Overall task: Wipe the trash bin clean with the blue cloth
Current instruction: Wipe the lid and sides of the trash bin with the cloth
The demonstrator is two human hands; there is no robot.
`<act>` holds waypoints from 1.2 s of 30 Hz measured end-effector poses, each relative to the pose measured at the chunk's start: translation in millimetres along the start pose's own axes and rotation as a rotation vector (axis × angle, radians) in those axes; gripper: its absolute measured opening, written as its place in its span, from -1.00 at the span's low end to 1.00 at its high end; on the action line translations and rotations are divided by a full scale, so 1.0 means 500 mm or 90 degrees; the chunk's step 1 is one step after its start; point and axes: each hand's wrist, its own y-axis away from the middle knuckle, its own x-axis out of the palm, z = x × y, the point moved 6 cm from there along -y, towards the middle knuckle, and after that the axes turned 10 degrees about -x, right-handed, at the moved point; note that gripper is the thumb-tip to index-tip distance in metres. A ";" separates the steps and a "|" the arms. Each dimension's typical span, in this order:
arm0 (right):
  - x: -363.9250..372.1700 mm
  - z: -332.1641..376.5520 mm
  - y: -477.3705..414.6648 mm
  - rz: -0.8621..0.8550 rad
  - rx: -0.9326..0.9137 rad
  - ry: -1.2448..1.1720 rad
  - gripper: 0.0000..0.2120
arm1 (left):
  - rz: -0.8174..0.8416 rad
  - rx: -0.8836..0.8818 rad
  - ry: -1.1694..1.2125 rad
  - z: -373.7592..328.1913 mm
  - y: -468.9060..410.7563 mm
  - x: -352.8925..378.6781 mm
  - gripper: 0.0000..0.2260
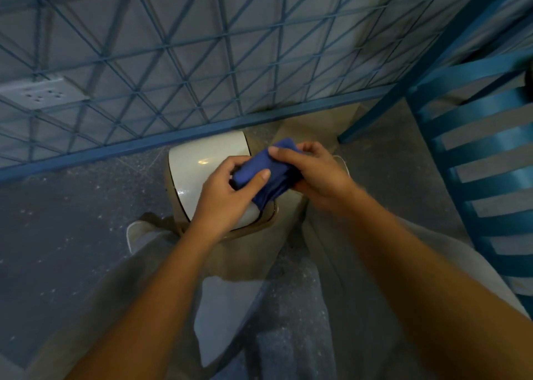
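Cloth bunched between both hands: left hand pinches one end, right hand grips the other, likely folding a pad. Bin just beneath them.

You are looking at nothing that can be read. The bin, the cloth and the wall socket are showing no legible lettering, label, brand or number.
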 end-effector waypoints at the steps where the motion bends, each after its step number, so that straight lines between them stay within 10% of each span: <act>1: 0.005 -0.024 0.000 -0.057 0.005 -0.048 -0.48 | -0.032 -0.016 0.007 0.006 -0.001 0.000 -0.81; 6: 0.049 -0.087 0.014 -0.072 -0.005 -0.052 -0.55 | -0.036 -0.032 -0.064 0.017 0.014 0.028 -0.87; 12: 0.031 -0.004 -0.020 -0.044 -0.243 0.240 -0.54 | -0.214 0.120 -0.392 -0.003 -0.009 -0.041 -0.62; 17: 0.057 -0.029 -0.026 -0.009 -0.367 0.508 -0.67 | -0.159 0.110 -0.573 0.030 -0.032 -0.024 -0.47; 36: -0.082 -0.071 -0.063 -0.159 -0.003 0.213 -0.62 | -0.150 0.157 -0.637 0.009 -0.044 0.025 -0.33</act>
